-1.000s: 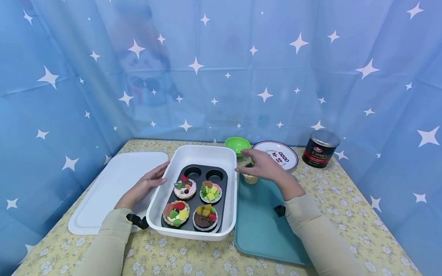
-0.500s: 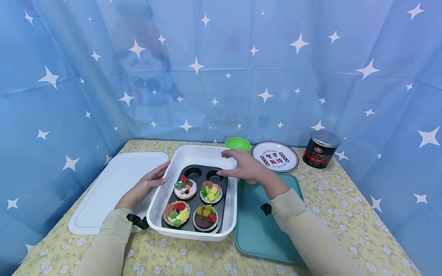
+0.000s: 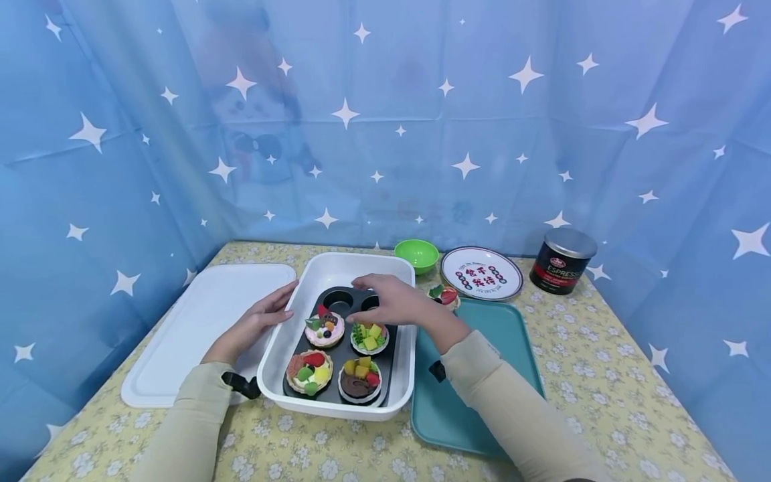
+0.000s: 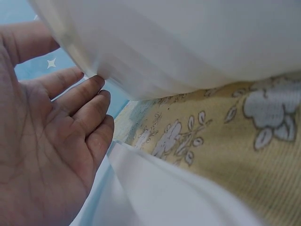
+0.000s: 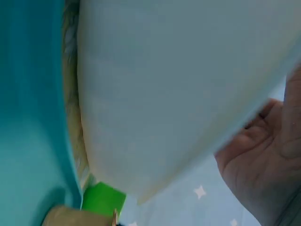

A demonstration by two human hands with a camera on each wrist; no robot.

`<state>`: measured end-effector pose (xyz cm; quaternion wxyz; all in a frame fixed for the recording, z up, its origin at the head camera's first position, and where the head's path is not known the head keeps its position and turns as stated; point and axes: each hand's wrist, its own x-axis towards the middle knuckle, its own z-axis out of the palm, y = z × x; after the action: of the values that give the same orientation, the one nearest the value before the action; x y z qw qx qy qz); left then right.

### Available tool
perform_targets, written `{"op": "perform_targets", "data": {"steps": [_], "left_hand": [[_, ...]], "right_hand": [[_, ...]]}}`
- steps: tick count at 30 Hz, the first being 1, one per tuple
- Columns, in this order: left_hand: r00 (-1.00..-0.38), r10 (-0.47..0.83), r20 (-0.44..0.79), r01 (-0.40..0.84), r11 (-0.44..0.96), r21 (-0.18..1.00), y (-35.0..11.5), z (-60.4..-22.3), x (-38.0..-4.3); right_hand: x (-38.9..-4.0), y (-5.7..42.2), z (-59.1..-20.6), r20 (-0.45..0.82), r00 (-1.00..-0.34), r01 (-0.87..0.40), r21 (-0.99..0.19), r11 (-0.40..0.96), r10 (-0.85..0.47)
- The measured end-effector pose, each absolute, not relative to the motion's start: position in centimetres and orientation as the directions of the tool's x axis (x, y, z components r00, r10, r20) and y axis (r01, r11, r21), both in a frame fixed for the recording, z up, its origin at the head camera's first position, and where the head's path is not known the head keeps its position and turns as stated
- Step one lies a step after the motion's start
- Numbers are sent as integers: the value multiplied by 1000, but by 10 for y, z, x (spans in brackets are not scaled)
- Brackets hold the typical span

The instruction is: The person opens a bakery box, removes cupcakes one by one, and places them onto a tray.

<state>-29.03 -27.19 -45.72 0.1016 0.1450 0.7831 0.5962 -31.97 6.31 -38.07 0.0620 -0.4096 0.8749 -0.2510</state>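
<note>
A white bin (image 3: 337,410) holds a dark muffin tin (image 3: 387,375). In its cups sit several fruit-topped tarts, among them a chocolate tart (image 3: 359,385) and a pink tart (image 3: 325,333); part of the far right cup is hidden. My left hand (image 3: 259,321) rests on the bin's left rim, thumb over the edge and loose fingers along the outer wall. Above the far right part of the tin hovers my right hand (image 3: 391,300), thumb and fingers apart, nothing visible between them. Just behind the right wrist, one strawberry tart (image 3: 446,294) sits at the teal tray's far left corner.
The teal tray (image 3: 508,328) lies against the bin's right side. On the left is a flat white lid (image 3: 193,335). Along the back stand a green bowl (image 3: 417,266), a printed plate (image 3: 464,260) and an espresso can (image 3: 561,264). A starry curtain hangs behind the table.
My right hand has moved left, from beside the strawberry tart to over the muffin tin. The strawberry tart stays on the teal tray, and my left hand has kept its place.
</note>
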Motion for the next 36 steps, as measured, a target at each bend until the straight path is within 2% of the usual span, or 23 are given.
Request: {"op": "perform_targets", "data": {"steps": [4,14,24,31,36], "left_hand": [[-939,342,11,101,247,964,-272,-457,-290],[-945,328,-1,89,258,962,-272,-455,-292],[-936,352,22,111,234,966,-273,-457,-290],[-937,350,20,112,244,963,-272,-457,-290],[-933,358,32,125,242,962,-272,-457,-289]], "right_hand": [[-319,52,-385,69,-636,-696,-482,533,-769],[-318,33,-392,7,-633,-680,-482,552,-774],[-310,16,-399,-50,-626,-697,-411,587,-778],[-309,14,-401,-50,-585,-736,-385,556,-809],[-306,11,-402,-74,-597,-735,-348,582,-799]]}}
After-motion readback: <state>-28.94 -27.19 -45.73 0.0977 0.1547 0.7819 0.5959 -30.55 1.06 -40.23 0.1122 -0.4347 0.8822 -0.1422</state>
